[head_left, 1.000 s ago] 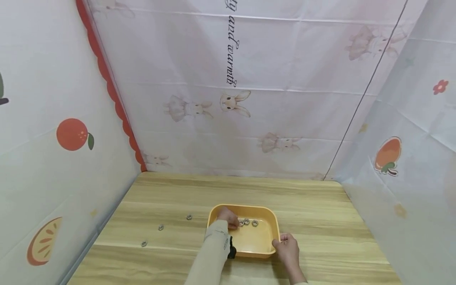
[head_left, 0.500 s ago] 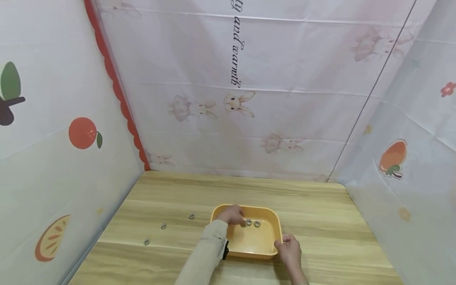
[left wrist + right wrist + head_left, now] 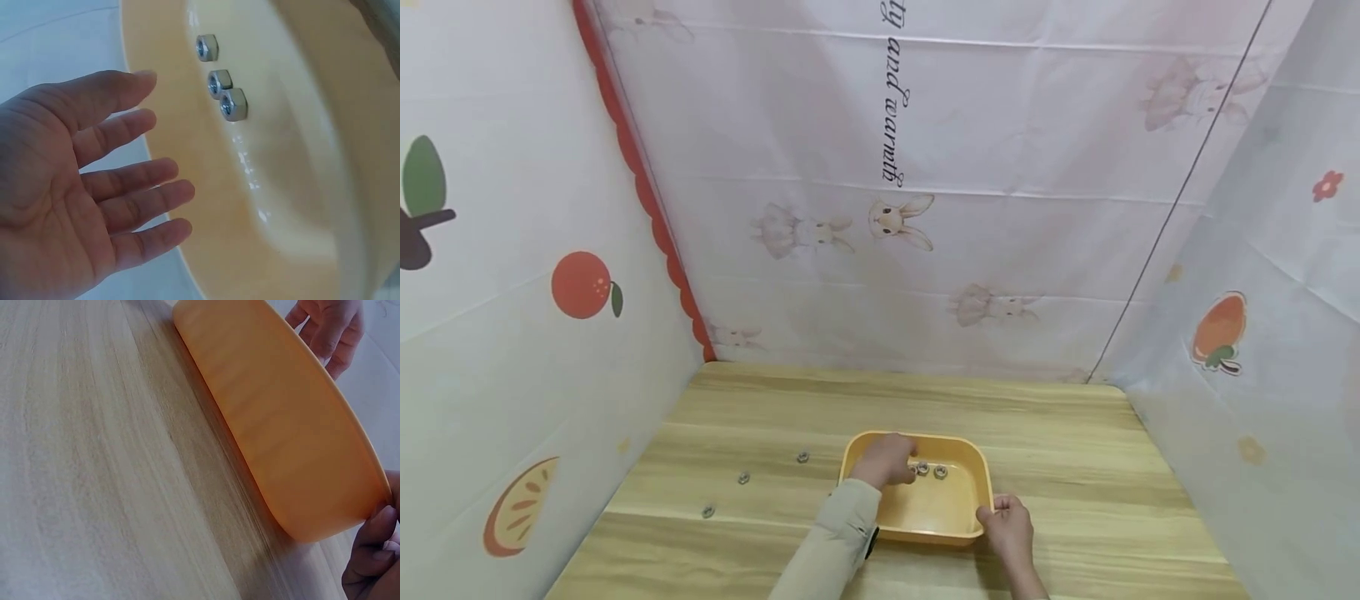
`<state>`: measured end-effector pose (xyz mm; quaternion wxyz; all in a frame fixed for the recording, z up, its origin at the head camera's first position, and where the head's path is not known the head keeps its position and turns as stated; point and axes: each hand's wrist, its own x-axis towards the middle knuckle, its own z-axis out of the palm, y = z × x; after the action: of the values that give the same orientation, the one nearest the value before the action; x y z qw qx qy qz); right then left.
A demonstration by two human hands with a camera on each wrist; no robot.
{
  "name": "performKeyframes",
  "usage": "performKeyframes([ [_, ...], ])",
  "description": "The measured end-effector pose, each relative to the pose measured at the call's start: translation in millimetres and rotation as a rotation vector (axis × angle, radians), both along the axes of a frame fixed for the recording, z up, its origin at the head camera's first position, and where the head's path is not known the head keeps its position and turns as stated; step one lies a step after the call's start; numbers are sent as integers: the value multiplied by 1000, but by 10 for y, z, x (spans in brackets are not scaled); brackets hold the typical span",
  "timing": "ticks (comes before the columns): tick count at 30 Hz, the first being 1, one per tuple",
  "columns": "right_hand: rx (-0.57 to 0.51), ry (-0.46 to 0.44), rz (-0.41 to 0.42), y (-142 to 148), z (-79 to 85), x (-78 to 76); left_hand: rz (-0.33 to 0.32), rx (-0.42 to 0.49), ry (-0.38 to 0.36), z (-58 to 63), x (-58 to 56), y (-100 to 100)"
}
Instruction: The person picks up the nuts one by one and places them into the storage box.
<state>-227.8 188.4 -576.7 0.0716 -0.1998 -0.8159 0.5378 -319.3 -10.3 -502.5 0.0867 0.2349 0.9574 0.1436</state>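
A yellow plastic tray (image 3: 934,505) with rounded corners sits on the table. Three hex nuts lie close together on its floor near the far wall, the nearest one to my fingers being a steel nut (image 3: 234,104). Over the tray's left part is my left hand (image 3: 886,462), its fingers spread and holding nothing in the left wrist view. Thumb and fingers of my right hand (image 3: 1009,525) pinch the tray's rim at the near right corner. In the right wrist view the tray's outer wall (image 3: 269,419) shows, with the left hand beyond the rim.
Left of the tray, three more nuts lie apart on the wood-grain table (image 3: 1045,417): a far nut (image 3: 802,457), a middle nut (image 3: 743,478) and a near nut (image 3: 708,512). Printed cloth walls (image 3: 820,333) enclose the table at the back and both sides.
My left hand has come up from beside the nuts and its fingers have spread. The right hand keeps its pinch on the rim. The view has shifted slightly.
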Motion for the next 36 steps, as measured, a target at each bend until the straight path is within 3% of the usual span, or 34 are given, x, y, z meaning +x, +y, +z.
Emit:
performKeyframes([
  [2, 1, 2, -2, -8, 3, 1, -22, -15, 73, 6, 38, -28],
  [6, 10, 2, -4, -20, 4, -12, -39, 18, 133, 29, 105, -101],
  [25, -3, -17, -18, -65, 19, 82, -2, 130, 235, -27, 405, -364],
  [36, -8, 0, -23, -68, -16, 79, 27, 48, 368, -20, 468, -477],
])
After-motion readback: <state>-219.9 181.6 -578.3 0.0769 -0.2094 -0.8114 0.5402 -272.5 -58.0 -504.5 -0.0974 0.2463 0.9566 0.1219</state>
